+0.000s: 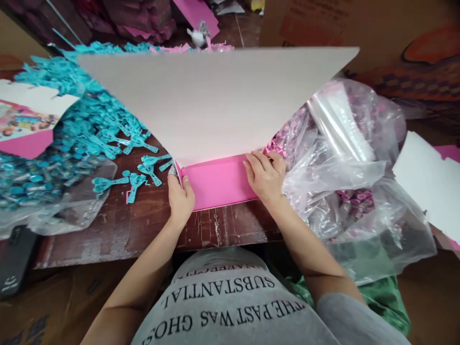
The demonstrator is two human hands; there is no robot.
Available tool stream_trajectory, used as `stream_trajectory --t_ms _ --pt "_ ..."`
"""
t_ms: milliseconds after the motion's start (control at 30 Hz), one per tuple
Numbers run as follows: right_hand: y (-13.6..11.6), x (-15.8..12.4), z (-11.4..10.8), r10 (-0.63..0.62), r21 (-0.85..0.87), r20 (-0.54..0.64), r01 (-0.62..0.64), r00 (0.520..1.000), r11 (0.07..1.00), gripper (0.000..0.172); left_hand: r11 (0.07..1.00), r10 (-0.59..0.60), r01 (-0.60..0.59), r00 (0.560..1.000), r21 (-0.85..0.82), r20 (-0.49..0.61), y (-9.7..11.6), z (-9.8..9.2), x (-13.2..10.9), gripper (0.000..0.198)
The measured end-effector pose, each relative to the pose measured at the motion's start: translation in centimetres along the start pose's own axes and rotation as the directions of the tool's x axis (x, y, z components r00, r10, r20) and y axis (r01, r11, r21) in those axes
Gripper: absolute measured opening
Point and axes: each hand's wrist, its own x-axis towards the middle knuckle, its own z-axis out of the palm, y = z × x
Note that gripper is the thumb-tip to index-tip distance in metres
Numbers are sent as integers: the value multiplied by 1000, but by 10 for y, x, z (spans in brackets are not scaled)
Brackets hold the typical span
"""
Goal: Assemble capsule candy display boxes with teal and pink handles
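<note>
A cardboard box with a pink front panel (pixel 219 182) rests at the near edge of the dark wooden table, its broad white flap (pixel 219 100) standing up and fanning away from me. My left hand (pixel 179 194) grips the box's left end, thumb against the pink panel and fingers behind the side. At the right end, my right hand (pixel 266 175) is closed over the corner, fingers curled across the pink panel's top edge. Several turquoise plastic pieces (pixel 136 179) lie on the table just left of my left hand. The box's inside is hidden from view.
A large heap of turquoise plastic pieces (pixel 93 115) and a bag of small blue-capped containers (pixel 39 177) are at the left, near a black phone (pixel 16 261). Clear plastic bags (pixel 334 182) with pink items crowd the right. A big carton (pixel 359 38) stands behind.
</note>
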Motion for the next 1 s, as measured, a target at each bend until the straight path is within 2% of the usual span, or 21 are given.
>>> stream_trajectory --t_ms 67,167,267,333,400,433,500,567,633,700,767,833,900,1000 --pt "-7 11 0 -101 -17 103 104 990 994 48 1000 5 -5 1000 -3 8 1 1 0 51" --pt "-14 27 6 -175 -76 301 207 937 975 56 1000 -7 7 999 -3 41 -1 5 3 51" --pt "-14 42 12 -208 -106 391 268 897 958 58 1000 10 -10 999 -1 34 -1 8 6 47" --pt "-13 50 16 -200 -119 401 268 894 956 59 995 95 -94 995 37 -41 6 7 4 47" --pt "-14 58 21 -185 -132 402 257 897 957 59 965 252 -244 965 94 -75 21 6 -1 47" --pt "-14 62 23 -182 -133 403 255 897 958 58 936 340 -334 940 113 -33 31 6 -4 45" --pt "-16 67 26 -183 -120 413 253 892 960 57 870 458 -478 875 122 157 50 7 -8 41" --pt "-15 66 25 -193 -88 413 250 890 964 54 846 428 -509 827 161 366 63 10 -8 46" --pt "-12 57 21 -216 -49 349 248 912 968 51 850 309 -468 815 242 490 69 15 -4 62" --pt "-7 43 16 -216 -7 212 223 953 975 49 849 233 -440 810 294 538 68 19 2 75" --pt "-4 28 13 -179 33 114 176 977 984 49 843 235 -448 805 298 544 65 22 9 79" --pt "-5 19 16 -135 40 133 130 982 991 50 842 247 -447 817 301 521 63 25 15 81" --pt "-7 17 23 -93 2 223 95 970 995 51 840 239 -445 817 311 524 62 28 21 83" --pt "-12 20 36 -43 -63 302 65 952 996 52 832 191 -448 784 326 591 61 31 26 81"
